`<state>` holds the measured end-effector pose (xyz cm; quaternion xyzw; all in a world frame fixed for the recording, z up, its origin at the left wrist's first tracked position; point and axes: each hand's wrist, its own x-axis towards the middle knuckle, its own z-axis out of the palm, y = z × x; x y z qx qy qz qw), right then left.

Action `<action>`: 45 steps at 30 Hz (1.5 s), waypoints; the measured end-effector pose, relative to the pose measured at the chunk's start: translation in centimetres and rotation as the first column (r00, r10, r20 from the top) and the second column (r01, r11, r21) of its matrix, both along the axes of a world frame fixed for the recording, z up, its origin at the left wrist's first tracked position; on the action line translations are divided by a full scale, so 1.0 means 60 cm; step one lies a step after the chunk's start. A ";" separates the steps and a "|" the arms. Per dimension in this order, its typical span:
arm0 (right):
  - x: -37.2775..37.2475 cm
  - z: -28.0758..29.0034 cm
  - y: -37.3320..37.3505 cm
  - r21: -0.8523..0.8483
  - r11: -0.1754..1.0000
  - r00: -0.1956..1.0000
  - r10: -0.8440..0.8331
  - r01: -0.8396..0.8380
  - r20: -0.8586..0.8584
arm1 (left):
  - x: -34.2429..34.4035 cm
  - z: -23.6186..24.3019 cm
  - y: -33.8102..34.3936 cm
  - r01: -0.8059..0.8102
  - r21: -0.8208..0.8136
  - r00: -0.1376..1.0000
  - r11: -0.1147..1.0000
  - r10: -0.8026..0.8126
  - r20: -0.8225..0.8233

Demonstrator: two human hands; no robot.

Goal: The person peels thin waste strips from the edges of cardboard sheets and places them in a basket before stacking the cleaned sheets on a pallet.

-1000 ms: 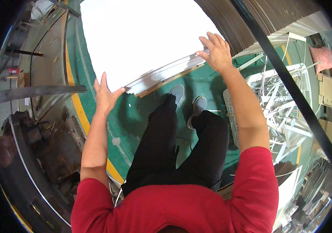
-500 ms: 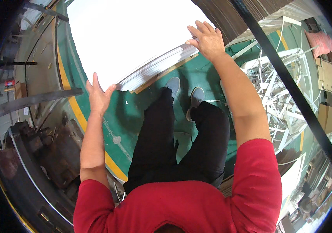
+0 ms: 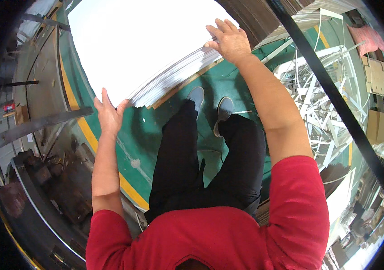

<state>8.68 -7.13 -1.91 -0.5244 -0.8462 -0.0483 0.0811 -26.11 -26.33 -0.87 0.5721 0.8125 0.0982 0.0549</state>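
Note:
A tall stack of white sheets (image 3: pixel 142 45) fills the upper middle, with its layered edges facing me. At the stack's near left corner is my left hand (image 3: pixel 109 114), its thumb and fingers spread apart against the sides of the corner. My right hand (image 3: pixel 231 44) lies over the near right corner. Its fingers are stretched out on top and its thumb is by the front edge. Neither hand lifts a sheet; the undersides of both are hidden. A strip of wood (image 3: pixel 187 83) shows beneath the stack.
Right of me lies a heap of white offcut strips (image 3: pixel 322 112). Brown stacked board (image 3: pixel 250 18) stands behind my right hand. A dark bar (image 3: pixel 336 99) crosses the right side diagonally. Dark machinery (image 3: pixel 61 184) is at left, beyond a yellow floor line (image 3: pixel 133 193).
The stack and both hands appear slightly farther left and higher in the view, as do the surroundings. Both hands stay at the same corners, with nearly the same finger positions.

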 end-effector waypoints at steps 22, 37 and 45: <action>0.127 0.026 -0.665 -0.121 0.946 0.595 -0.285 0.301 -0.751 | -0.060 -0.080 0.024 -0.002 -0.019 0.997 1.000 0.000 -0.073; 0.248 0.070 -0.828 -0.185 0.579 0.186 -0.521 0.794 -0.833 | 0.294 -0.036 -0.106 0.423 0.541 0.796 0.727 -0.583 0.161; 0.323 0.055 -1.083 -0.702 -0.153 -0.717 -0.211 0.696 -0.665 | 0.584 -0.049 -0.290 0.955 0.276 -0.107 0.106 -0.745 0.658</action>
